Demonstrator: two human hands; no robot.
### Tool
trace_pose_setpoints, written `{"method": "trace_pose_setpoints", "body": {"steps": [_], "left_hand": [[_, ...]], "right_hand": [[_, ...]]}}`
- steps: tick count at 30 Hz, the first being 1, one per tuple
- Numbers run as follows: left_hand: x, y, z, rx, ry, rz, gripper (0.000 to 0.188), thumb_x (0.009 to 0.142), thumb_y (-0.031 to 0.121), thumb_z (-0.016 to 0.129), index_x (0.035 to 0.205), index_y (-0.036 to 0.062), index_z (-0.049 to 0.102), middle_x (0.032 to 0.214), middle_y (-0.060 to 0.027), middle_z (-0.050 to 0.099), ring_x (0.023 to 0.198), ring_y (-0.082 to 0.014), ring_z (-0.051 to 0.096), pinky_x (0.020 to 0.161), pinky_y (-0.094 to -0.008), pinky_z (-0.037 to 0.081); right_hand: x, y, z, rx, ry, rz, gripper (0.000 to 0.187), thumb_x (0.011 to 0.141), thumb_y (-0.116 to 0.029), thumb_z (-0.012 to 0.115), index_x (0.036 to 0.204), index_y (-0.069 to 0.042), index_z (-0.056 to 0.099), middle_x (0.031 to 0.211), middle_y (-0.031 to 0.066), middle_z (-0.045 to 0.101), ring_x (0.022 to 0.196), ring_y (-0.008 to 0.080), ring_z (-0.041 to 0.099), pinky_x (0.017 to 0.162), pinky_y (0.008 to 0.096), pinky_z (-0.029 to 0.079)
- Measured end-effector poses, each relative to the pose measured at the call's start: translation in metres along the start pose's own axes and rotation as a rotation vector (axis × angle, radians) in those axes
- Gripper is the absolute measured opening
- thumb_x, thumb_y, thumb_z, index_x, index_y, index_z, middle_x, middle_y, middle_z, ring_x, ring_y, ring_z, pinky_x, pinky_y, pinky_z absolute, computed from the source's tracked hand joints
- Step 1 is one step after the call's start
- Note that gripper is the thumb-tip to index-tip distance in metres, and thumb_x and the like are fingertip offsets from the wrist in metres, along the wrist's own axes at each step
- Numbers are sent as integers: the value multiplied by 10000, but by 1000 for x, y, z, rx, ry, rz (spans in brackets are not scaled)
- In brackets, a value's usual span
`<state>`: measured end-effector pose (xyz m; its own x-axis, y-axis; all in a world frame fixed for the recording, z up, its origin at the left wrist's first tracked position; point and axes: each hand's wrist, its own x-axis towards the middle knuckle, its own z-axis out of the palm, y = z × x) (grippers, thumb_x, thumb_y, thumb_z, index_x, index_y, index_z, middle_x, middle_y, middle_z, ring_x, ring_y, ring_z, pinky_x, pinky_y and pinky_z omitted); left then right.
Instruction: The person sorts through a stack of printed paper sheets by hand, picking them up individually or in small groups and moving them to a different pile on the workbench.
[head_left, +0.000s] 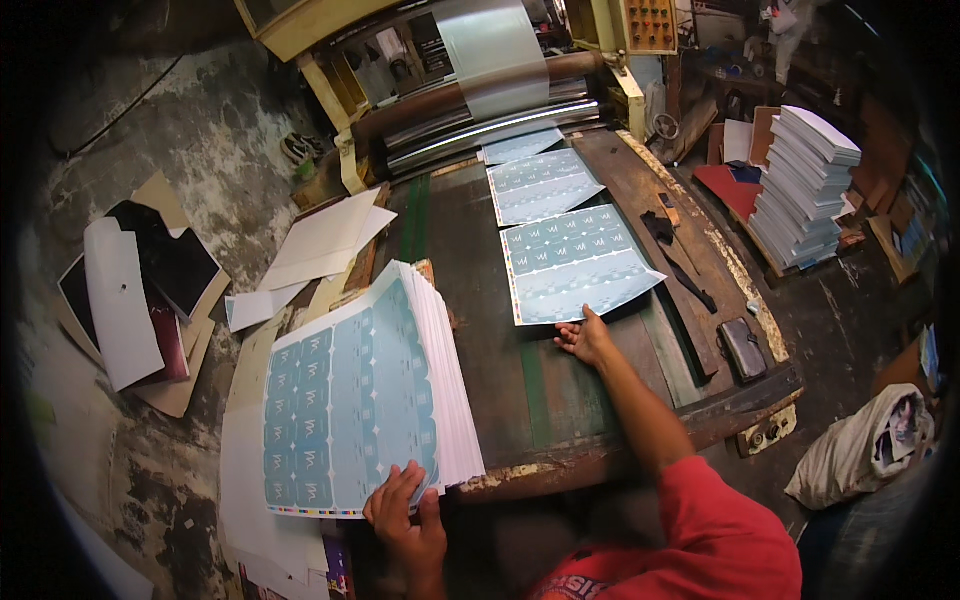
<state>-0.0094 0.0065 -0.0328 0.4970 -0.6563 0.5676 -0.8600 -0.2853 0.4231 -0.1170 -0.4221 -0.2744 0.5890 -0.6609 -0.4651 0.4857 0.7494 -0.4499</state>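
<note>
My right hand [585,337] reaches forward to the near edge of a blue printed sheet [578,250] on the machine's feed table. Its thumb lies at the sheet's edge with the fingers curled below, gripping it. My left hand [408,515] rests at the near corner of a thick stack of printed sheets [350,400], fingers and thumb apart. The stack's top sheet is blue with rows of a repeated design and a strip of colour patches along its near edge. Behind the gripped sheet lie another printed sheet [540,187] and a third one [522,147] close to the rollers.
Metal rollers [490,130] of a large machine cross the table's far end, with a translucent sheet [492,60] above. Tools [680,260] and a dark block [741,350] lie on the right. A tall paper stack [800,195] stands beyond. Loose paper [325,240] and cardboard [190,370] lie left.
</note>
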Motion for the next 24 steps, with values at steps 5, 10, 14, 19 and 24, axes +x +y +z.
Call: {"method": "trace_pose_setpoints", "body": {"steps": [5,10,14,19,24], "left_hand": [[5,0,-5,-320,-1,-206,242,978,212,579,1119,60,704,1109,-110,714,1138,-324,616,1055,-431,342],[4,1,-16,-365,138,-177,236,977,176,565,1130,59,702,1118,-104,707,1120,-323,624,1017,-421,400],[8,23,-15,-195,-416,336,299,820,186,695,1115,154,730,1241,-48,677,1306,-305,515,1144,-542,243],[8,41,-19,83,-473,396,519,781,348,754,1256,159,664,1478,-118,476,1453,-386,288,1158,-639,123],[16,4,-13,95,-291,172,635,842,431,718,1345,76,560,1453,-168,498,1396,-384,393,1153,-542,235]], "right_hand": [[6,-16,11,3,128,-162,628,1013,-563,353,1265,4,450,979,175,634,764,243,606,836,498,531],[-65,27,63,-120,-88,-126,699,980,-591,431,1440,-75,327,1144,163,610,939,258,619,855,493,527],[-220,37,78,-272,-947,87,894,840,-645,639,1462,-77,341,1210,116,606,1020,226,619,856,401,518],[-308,42,67,-503,-485,177,403,925,-254,664,1190,20,535,901,125,663,673,194,636,608,351,540],[-278,89,-10,-197,-204,161,301,962,-233,595,1148,-8,522,811,100,626,639,183,604,677,412,563]]}}
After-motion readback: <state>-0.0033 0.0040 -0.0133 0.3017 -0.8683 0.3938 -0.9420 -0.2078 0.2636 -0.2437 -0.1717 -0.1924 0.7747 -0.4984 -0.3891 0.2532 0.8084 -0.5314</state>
